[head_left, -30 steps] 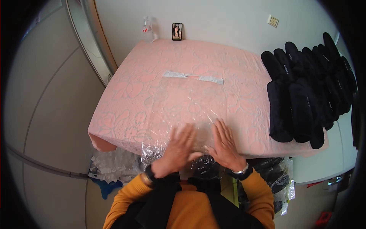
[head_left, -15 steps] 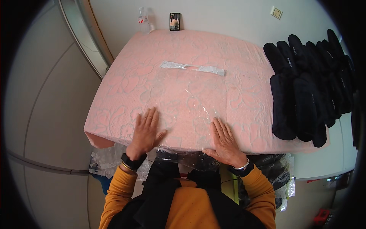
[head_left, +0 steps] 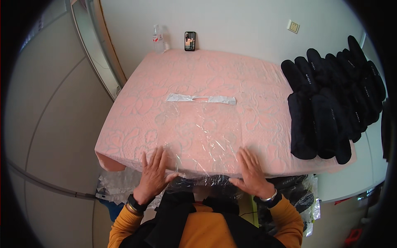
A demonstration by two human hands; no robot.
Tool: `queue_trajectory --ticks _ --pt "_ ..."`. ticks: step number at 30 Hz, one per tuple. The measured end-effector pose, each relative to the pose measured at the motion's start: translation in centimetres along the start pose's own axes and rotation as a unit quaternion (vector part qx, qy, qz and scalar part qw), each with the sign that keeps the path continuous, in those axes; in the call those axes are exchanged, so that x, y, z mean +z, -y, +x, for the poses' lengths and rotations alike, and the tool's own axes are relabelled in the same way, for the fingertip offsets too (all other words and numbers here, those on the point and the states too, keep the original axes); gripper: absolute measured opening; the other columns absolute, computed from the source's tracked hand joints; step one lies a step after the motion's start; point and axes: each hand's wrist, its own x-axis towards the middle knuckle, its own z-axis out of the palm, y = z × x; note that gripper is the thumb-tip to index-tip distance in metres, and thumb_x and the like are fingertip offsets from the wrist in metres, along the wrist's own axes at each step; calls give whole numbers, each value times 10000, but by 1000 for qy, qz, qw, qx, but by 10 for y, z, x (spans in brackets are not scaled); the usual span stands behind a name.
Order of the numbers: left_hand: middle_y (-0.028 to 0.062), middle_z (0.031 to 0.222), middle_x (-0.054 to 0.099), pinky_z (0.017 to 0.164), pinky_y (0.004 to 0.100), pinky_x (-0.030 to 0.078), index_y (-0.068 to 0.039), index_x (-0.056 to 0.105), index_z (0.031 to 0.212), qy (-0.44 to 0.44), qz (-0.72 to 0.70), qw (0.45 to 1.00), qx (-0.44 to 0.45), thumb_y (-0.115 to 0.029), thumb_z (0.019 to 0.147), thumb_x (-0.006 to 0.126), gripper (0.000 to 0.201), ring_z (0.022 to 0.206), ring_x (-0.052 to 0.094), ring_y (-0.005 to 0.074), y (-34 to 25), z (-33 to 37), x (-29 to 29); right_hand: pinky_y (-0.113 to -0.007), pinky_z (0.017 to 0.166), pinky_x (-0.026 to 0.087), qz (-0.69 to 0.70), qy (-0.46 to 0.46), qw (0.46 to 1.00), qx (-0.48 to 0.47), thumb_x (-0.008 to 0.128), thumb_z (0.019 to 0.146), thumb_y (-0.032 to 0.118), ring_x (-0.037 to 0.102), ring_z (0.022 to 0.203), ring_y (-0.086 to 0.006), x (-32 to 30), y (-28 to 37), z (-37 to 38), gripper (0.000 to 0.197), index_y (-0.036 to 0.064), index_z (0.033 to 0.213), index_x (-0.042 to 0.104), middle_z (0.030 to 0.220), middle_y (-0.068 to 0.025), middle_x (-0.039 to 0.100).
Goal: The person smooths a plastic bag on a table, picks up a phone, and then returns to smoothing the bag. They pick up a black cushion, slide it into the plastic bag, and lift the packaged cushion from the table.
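On pink floral cloth (head_left: 266,124), a clear plastic bag (head_left: 202,140), likely light, slippery, best gripped by its white twelve-o'clock strip (head_left: 221,100), is flanked by spread left hand (head_left: 154,175) (seven o'clock) and spread right hand (head_left: 253,175) (five).

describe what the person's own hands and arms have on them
Both hands are bare, ungloved. Mustard-yellow long sleeves cover the forearms. The left hand has a black wristband and a gold-coloured bangle at its wrist; the right hand, a silvery band and a black one.
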Motion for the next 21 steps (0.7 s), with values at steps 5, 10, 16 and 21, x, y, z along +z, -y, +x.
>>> queue_trajectory --ticks 5,10,16,21 --pt "222 1591 242 1189 575 128 44 288 1501 -17 -51 995 82 -609 925 501 897 1477 240 357 -64 70 -1 -548 1188 166 -23 -38 998 -54 616 904 480 205 1464 -442 -12 3 51 924 -135 1472 224 1545 -306 247" --pt "228 1589 243 1190 567 138 55 289 1496 -6 -71 988 139 -609 940 472 885 1480 234 362 -72 89 34 -553 1188 159 -57 0 997 -61 572 928 513 180 1470 -446 12 -12 59 933 -135 1480 192 1556 -313 209" --pt "231 1576 276 1189 561 144 63 311 1482 -19 -35 997 73 -603 949 458 865 1471 248 369 -3 63 20 -550 1196 125 -51 43 997 -28 517 950 552 141 1487 -430 0 -18 37 943 -129 1493 154 1580 -297 165" --pt "223 1573 290 1187 558 144 55 336 1475 -37 -32 998 -30 -599 952 452 845 1463 263 371 39 53 16 -552 1199 103 -68 50 996 4 527 948 545 121 1494 -428 -1 -12 32 949 -127 1497 143 1589 -287 148"
